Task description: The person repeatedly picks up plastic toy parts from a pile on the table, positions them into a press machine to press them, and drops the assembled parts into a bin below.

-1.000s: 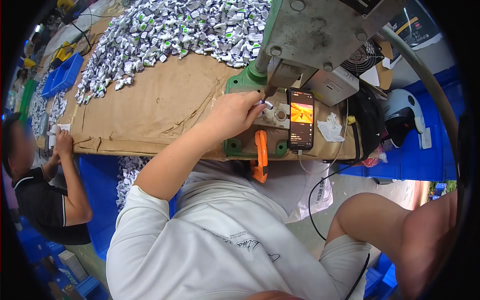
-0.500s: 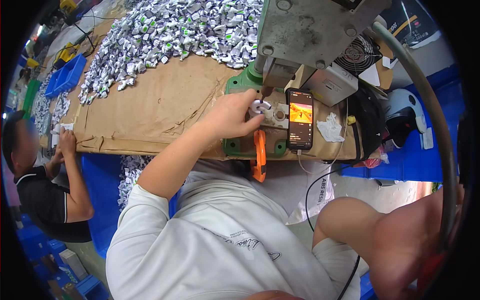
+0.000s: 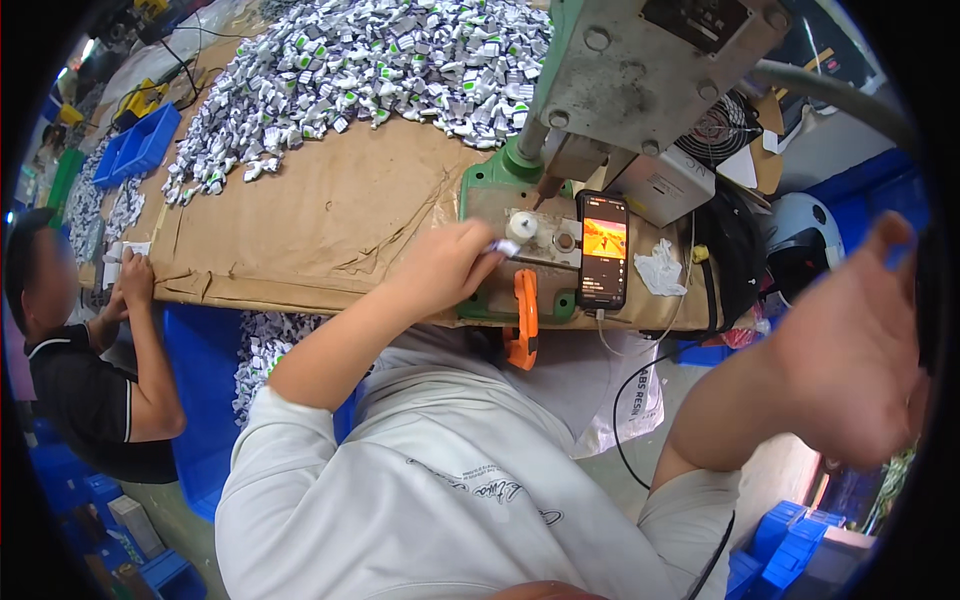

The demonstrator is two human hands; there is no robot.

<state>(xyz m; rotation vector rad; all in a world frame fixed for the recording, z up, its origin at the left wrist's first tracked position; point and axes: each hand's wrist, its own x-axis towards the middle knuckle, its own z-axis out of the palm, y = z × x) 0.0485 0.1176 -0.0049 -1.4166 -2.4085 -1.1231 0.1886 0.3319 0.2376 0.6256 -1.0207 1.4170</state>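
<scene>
Front-left of the press (image 3: 630, 110), my left hand (image 3: 450, 260) hides part of the small pale piece (image 3: 504, 247) it pinches, too blurred to make out; right of the press, my blurred right hand (image 3: 845, 360) covers part of the helmet (image 3: 803, 225); the press's top is cut off

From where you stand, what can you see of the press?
The press has a scuffed, metal-looking grey head with bolts and a dark label plate; its top is cut off. A post rises from its green base, which rests on the brown-covered table. A narrow brownish tip points down near a round white piece on the metal bed; contact is hard to judge. A phone sits beside the bed.
</scene>
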